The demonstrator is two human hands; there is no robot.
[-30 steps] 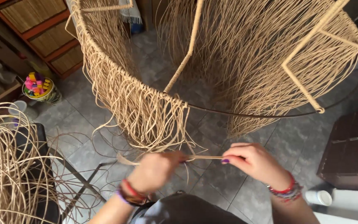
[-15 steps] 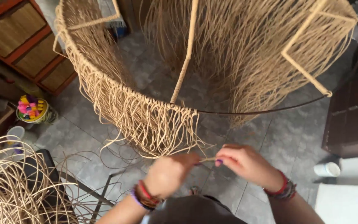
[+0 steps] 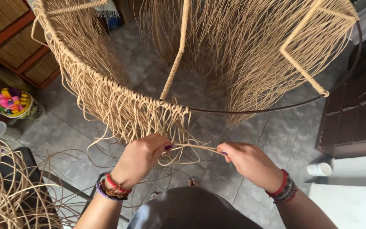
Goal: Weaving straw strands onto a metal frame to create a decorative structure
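Observation:
A large round metal frame [image 3: 276,109] stands in front of me, its rim partly wrapped in tan cord, with many cord strands [image 3: 119,106] hanging from it. My left hand [image 3: 142,157] and my right hand [image 3: 247,160] pinch the two ends of a short stretch of tan cord [image 3: 198,147] held taut between them, just below the wrapped rim. Both wrists wear coloured bracelets. The bare dark part of the rim runs to the right.
A loose bundle of tan cord [image 3: 5,191] lies on a dark stand at the lower left. A bucket of coloured toys [image 3: 17,104] and a wooden shelf unit [image 3: 18,46] are at the left. Dark wooden furniture [image 3: 356,114] and a small white container [image 3: 320,169] stand at the right on grey tiles.
The view has shifted and drawn closer to the rim. My hands have risen nearer the wrapped edge, still holding the cord between them.

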